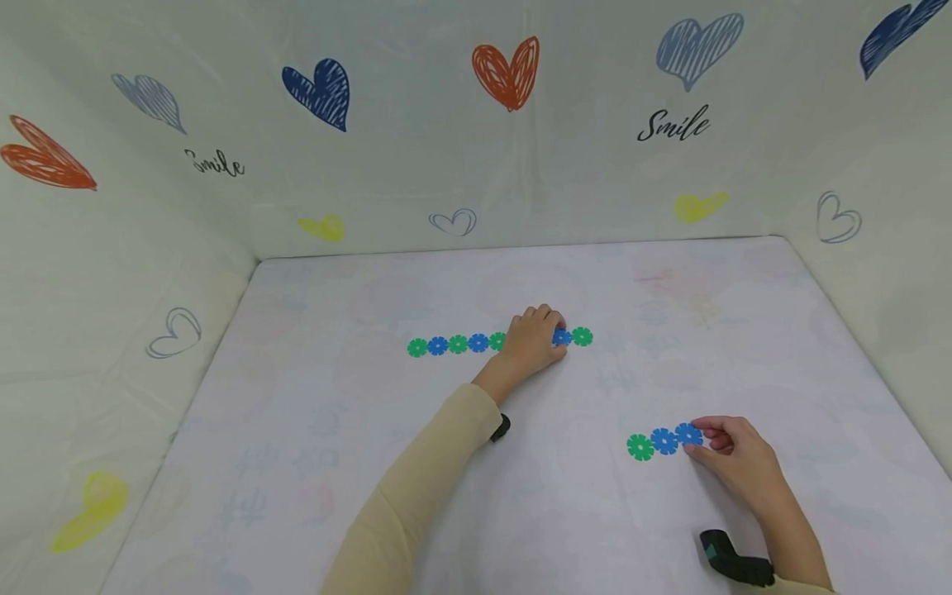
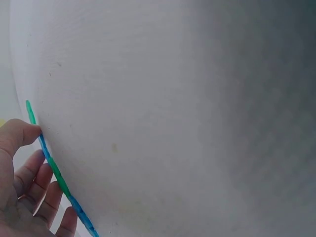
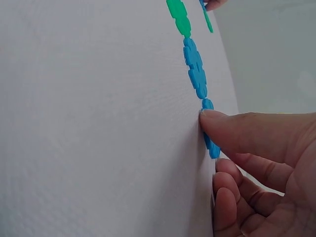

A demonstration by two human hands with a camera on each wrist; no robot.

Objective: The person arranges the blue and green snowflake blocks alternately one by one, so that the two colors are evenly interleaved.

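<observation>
Several notched, flower-shaped discs lie in a row on the white tabletop, green [image 1: 457, 344] alternating with blue [image 1: 478, 342] where visible. My left hand [image 1: 530, 340] covers part of this row and pinches a blue disc [image 1: 562, 337] near its right end, beside the last green disc [image 1: 583, 336]. Closer to me on the right is a shorter row: a green disc [image 1: 640, 447], a middle blue disc [image 1: 664, 440] and a right-end blue disc [image 1: 688, 434]. My right hand [image 1: 744, 459] pinches that right-end disc, its thumb [image 3: 237, 129] on the near edge in the right wrist view.
Pale walls [image 1: 416, 149] printed with hearts and "Smile" lettering rise behind and beside the tabletop [image 1: 357, 314]. Both wrists wear dark devices, one [image 1: 502, 427] under the left sleeve and one [image 1: 732, 562] by the right wrist.
</observation>
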